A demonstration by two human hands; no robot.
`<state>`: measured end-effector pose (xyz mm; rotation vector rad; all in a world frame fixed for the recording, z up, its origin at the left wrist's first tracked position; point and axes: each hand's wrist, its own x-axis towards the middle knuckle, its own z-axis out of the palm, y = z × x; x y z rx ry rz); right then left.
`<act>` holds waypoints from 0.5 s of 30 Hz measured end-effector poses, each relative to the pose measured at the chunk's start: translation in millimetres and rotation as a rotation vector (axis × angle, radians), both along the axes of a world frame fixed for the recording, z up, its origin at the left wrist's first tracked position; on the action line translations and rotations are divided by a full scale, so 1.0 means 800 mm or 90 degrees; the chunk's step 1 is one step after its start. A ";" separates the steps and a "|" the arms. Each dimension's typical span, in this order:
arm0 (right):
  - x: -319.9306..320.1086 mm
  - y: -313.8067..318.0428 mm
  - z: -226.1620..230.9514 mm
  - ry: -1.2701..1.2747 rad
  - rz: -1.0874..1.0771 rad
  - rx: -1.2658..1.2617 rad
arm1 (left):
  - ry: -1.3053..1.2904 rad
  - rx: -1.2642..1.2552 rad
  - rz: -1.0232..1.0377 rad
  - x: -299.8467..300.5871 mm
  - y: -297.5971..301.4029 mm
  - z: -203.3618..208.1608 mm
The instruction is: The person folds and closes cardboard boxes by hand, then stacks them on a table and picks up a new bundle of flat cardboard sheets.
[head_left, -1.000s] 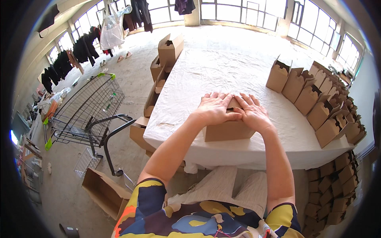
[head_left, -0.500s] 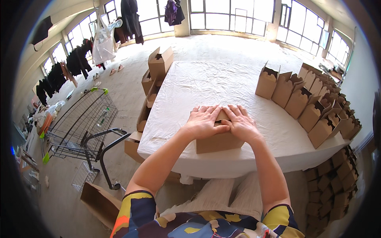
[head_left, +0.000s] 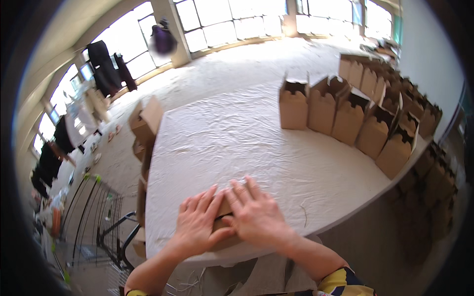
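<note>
A small brown cardboard box (head_left: 228, 242) sits at the near edge of the white-covered table, mostly hidden beneath my hands. My left hand (head_left: 196, 221) lies flat over its left side, fingers pointing away from me. Across the right side of the box top rests my right hand (head_left: 257, 216), its fingers stretched out and its thumb reaching toward the left hand. Between the two hands a strip of cardboard and a dark gap show.
Rows of brown cardboard boxes (head_left: 294, 109) with notched tops stand along the table's right side. More boxes (head_left: 143, 121) are stacked against the left edge, beside a wire cart (head_left: 91, 217). A wrinkled white cloth (head_left: 222, 138) covers the table. Other boxes (head_left: 429, 197) are piled below at right.
My view has turned to the right and tilted, so the room has shifted in the picture. Both hands are still laid on the box, and less of its front face shows.
</note>
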<state>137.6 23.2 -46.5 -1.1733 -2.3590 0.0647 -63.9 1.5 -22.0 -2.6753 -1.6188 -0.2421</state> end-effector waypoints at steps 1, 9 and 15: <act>0.003 -0.001 0.006 0.014 -0.003 -0.012 | 0.008 -0.017 -0.004 0.002 0.003 0.003; 0.023 0.014 0.019 0.119 0.009 -0.053 | 0.046 -0.129 0.006 0.014 0.015 0.022; 0.028 0.019 0.028 0.113 -0.001 -0.091 | 0.042 -0.116 0.012 0.015 0.022 0.010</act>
